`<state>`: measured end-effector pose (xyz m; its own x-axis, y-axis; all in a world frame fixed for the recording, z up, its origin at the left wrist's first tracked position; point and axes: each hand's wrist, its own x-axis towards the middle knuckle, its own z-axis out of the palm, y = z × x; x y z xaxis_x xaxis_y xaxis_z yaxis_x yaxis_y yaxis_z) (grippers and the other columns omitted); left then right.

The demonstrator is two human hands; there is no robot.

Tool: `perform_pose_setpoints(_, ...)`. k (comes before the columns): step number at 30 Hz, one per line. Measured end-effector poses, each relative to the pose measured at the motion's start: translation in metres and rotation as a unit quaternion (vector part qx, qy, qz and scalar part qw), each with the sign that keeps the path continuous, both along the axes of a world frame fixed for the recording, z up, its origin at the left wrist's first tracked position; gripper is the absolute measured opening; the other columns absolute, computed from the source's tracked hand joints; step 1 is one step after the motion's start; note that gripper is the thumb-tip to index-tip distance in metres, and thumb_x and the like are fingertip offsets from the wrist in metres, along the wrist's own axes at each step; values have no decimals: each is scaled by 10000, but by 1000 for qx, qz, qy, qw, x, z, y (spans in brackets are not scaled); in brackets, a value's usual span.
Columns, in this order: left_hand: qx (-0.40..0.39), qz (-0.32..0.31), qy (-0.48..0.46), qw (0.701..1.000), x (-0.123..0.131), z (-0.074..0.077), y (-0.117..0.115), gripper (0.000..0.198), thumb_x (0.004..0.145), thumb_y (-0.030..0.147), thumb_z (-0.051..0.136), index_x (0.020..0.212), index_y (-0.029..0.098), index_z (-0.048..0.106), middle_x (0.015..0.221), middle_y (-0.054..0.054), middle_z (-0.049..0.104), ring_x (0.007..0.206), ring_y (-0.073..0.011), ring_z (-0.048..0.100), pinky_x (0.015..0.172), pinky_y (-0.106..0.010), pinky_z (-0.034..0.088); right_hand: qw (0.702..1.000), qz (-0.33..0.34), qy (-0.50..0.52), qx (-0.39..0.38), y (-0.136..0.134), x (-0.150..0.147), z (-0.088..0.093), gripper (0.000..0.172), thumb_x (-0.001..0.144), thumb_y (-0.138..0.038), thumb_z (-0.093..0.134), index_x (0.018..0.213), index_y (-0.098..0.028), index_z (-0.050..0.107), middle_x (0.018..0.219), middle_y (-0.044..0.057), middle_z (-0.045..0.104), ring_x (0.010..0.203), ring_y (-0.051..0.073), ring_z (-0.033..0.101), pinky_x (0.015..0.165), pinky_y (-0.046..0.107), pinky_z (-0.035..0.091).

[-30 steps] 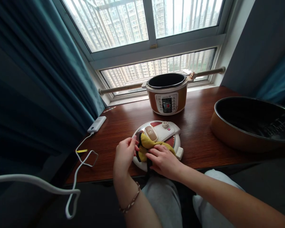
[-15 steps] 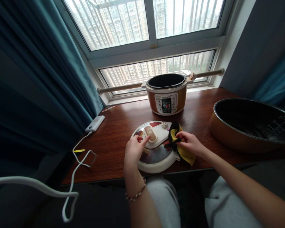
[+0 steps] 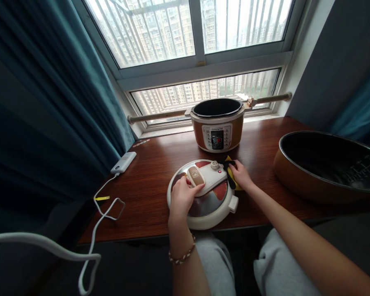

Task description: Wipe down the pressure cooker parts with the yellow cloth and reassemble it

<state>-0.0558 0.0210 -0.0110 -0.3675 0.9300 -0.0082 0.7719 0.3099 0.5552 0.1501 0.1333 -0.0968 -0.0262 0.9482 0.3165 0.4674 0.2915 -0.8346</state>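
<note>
A round pressure cooker lid [image 3: 207, 205] with a cream handle lies flat at the front edge of the wooden table [image 3: 148, 185]. My left hand [image 3: 182, 197] rests on the lid's left part, fingers curled against the handle. My right hand [image 3: 241, 174] presses a yellow and black cloth [image 3: 230, 172] against the lid's far right edge, fingers closed over it. The cloth is mostly hidden under that hand.
An orange pressure cooker base [image 3: 218, 127] stands open by the window. A big dark inner pot [image 3: 329, 164] sits at the right. A white power bank [image 3: 123, 162] with its white cable [image 3: 101, 201] lies at the left, beside a teal curtain [image 3: 49, 102].
My right hand carried the cloth from the lid's near left side across to its far right edge. My left hand moved onto the lid by the handle.
</note>
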Motion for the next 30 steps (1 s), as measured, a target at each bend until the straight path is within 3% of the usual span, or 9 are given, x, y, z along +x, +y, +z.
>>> perform_pose_setpoints(3, 3, 1, -6, 1000, -1, -1, 0, 371, 603, 508, 669, 709, 193, 504, 765, -54, 618, 738, -212, 580, 602, -272, 371, 1000, -7, -12, -1, 2, -3, 6, 291, 823, -364, 423, 883, -146, 606, 759, 83, 646, 692, 208, 588, 660, 329, 442)
perform_pose_setpoints(9, 12, -10, -8, 1000, -3, -3, 1, 374, 603, 508, 672, 708, 192, 504, 742, -43, 603, 707, -198, 569, 584, -268, 363, 996, 58, -49, 53, -3, -21, 16, 258, 827, -306, 452, 1015, -189, 584, 987, 68, 652, 909, 191, 598, 789, 285, 432)
perform_pose_setpoints(13, 18, -5, -13, 1000, -3, -3, 0, 368, 598, 497, 682, 705, 187, 515, 745, -42, 598, 698, -189, 562, 577, -263, 356, 998, -22, -54, 20, 8, -13, 5, 263, 848, -312, 398, 950, -160, 586, 826, 95, 665, 762, 221, 619, 673, 307, 445)
perform_pose_setpoints(16, 17, -4, -17, 1000, -3, -2, 0, 365, 601, 495, 680, 706, 188, 513, 736, -38, 593, 691, -185, 559, 575, -259, 353, 997, -65, -49, 12, 4, -14, 9, 297, 869, -339, 369, 953, -147, 580, 805, 107, 663, 732, 231, 619, 656, 321, 448)
perform_pose_setpoints(19, 15, -11, -15, 1000, -3, -2, 0, 365, 608, 497, 674, 710, 190, 503, 728, -35, 588, 705, -191, 561, 576, -258, 350, 995, 9, -52, 84, -13, -31, 25, 297, 890, -323, 367, 1057, -166, 556, 958, 92, 660, 870, 209, 616, 765, 318, 458)
perform_pose_setpoints(21, 16, -16, -11, 1000, -3, -3, 0, 372, 608, 505, 670, 713, 190, 501, 716, -33, 584, 705, -194, 560, 574, -259, 347, 977, 109, -94, 159, -25, -47, 35, 281, 887, -267, 392, 1093, -162, 551, 1080, 100, 630, 1039, 198, 565, 893, 320, 423)
perform_pose_setpoints(23, 21, -19, -9, 1000, -2, -3, 0, 377, 607, 511, 667, 712, 187, 504, 708, -31, 581, 693, -189, 557, 571, -257, 346, 953, 160, -159, 202, -31, -59, 39, 264, 877, -218, 410, 1081, -156, 566, 1132, 112, 611, 1143, 198, 504, 997, 355, 351)
perform_pose_setpoints(28, 29, -13, -14, 999, -3, -7, 1, 373, 594, 495, 684, 699, 183, 509, 711, -30, 587, 669, -171, 552, 563, -247, 347, 942, 87, -253, 205, -31, -67, 37, 233, 854, -202, 458, 1049, -179, 582, 1082, 101, 640, 1242, 265, 407, 1068, 548, 142)
perform_pose_setpoints(30, 32, -13, -13, 999, -4, -8, 1, 387, 587, 508, 688, 702, 183, 510, 715, -31, 589, 666, -172, 552, 558, -247, 345, 938, 99, -261, 205, -30, -66, 38, 222, 832, -168, 466, 1014, -178, 593, 1042, 99, 653, 1249, 267, 398, 1070, 554, 127)
